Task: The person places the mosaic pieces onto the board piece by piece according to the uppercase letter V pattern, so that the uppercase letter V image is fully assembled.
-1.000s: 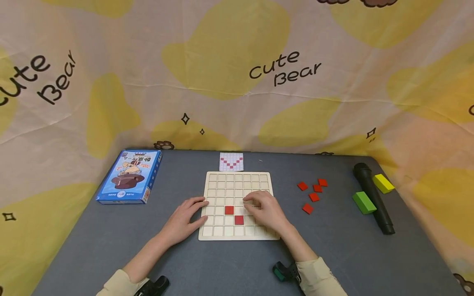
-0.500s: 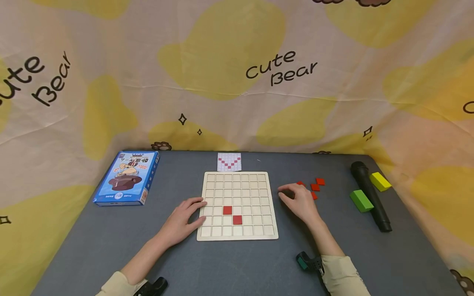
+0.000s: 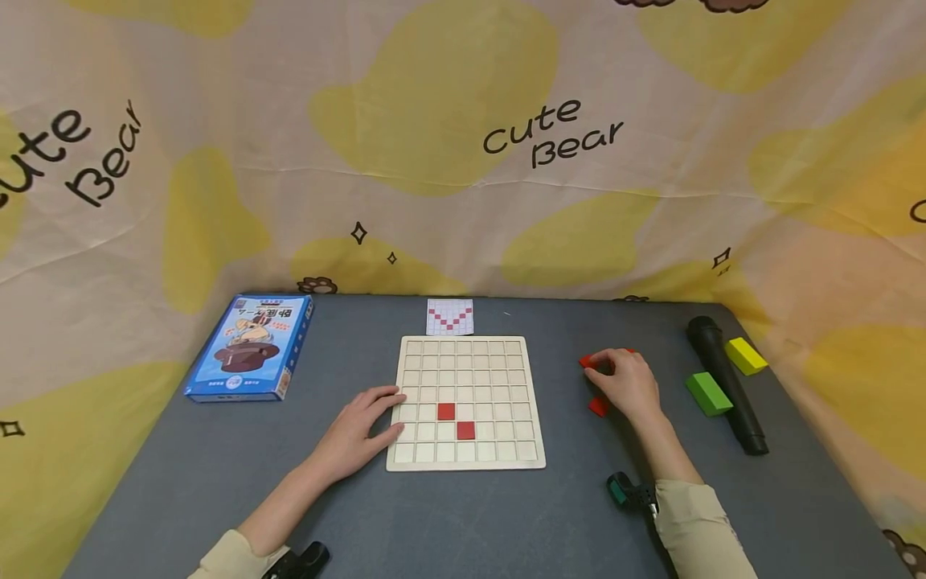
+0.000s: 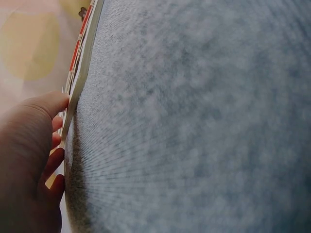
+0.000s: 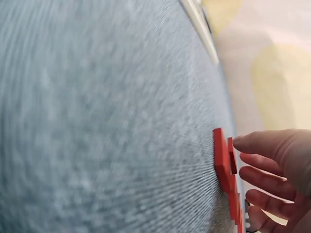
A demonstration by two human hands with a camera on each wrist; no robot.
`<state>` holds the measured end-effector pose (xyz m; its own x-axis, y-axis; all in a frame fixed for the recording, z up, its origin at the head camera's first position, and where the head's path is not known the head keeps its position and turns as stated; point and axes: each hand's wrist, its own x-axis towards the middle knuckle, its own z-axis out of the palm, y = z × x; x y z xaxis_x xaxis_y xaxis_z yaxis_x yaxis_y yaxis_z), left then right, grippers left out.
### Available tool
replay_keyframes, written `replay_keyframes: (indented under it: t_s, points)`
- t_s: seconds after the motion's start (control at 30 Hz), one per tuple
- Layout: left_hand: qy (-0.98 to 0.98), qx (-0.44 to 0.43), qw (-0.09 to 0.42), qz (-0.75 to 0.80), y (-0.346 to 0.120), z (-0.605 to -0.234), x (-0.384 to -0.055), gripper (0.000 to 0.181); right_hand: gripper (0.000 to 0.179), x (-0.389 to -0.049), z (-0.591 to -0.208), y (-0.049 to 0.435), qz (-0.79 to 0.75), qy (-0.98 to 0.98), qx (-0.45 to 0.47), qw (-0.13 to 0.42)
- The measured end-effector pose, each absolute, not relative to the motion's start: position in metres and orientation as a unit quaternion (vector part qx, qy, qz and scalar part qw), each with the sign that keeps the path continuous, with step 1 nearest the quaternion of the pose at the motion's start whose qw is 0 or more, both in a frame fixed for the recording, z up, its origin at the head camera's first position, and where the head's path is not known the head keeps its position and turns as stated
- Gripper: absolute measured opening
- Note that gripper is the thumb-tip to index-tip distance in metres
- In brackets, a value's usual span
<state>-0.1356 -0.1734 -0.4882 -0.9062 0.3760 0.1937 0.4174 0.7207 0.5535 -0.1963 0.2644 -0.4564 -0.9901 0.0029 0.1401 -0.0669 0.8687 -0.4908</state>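
A pale grid board point(image 3: 499, 464) lies on the grey table, with one red tile point(image 3: 446, 412) in a cell and another red tile point(image 3: 465, 431) diagonally below it. My left hand point(image 3: 354, 430) rests at the board's left side, fingertips and thumb on the rim. In the left wrist view the thumb point(image 4: 56, 103) meets the board's edge. Off to the right, my right hand point(image 3: 629, 386) is over the loose red tiles, its thumb and index fingertips right at one loose tile point(image 3: 585, 362). The right wrist view has the thumb tip point(image 5: 239, 142) against a red tile point(image 5: 232, 158); whether it is pinched I cannot tell.
Another loose tile point(image 3: 598, 406) shows below my right hand, which hides others. A small pattern card point(image 3: 450, 317) lies behind the board. At left is a blue box point(image 3: 249, 346); at right are a black microphone point(image 3: 727, 386), a green block point(image 3: 709, 394) and a yellow block point(image 3: 746, 356).
My right hand has left the board and moved right to the loose red tiles. My left hand stays at the board's left edge.
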Motion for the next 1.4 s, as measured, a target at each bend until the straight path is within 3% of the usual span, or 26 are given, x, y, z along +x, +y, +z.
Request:
replay_keyframes:
  t_s: [0.8,1.4]
  points:
    - [-0.924,-0.226,0.045,-0.306,-0.174,-0.490,-0.136,0.046,0.026,-0.201,-0.466,0.260,0.284,-0.955,0.043,0.075]
    - [-0.922,-0.231,0.050,-0.306,-0.175,-0.492,-0.137,0.046,0.025,-0.196,-0.461,0.208,0.360,-0.923,0.094,0.097]
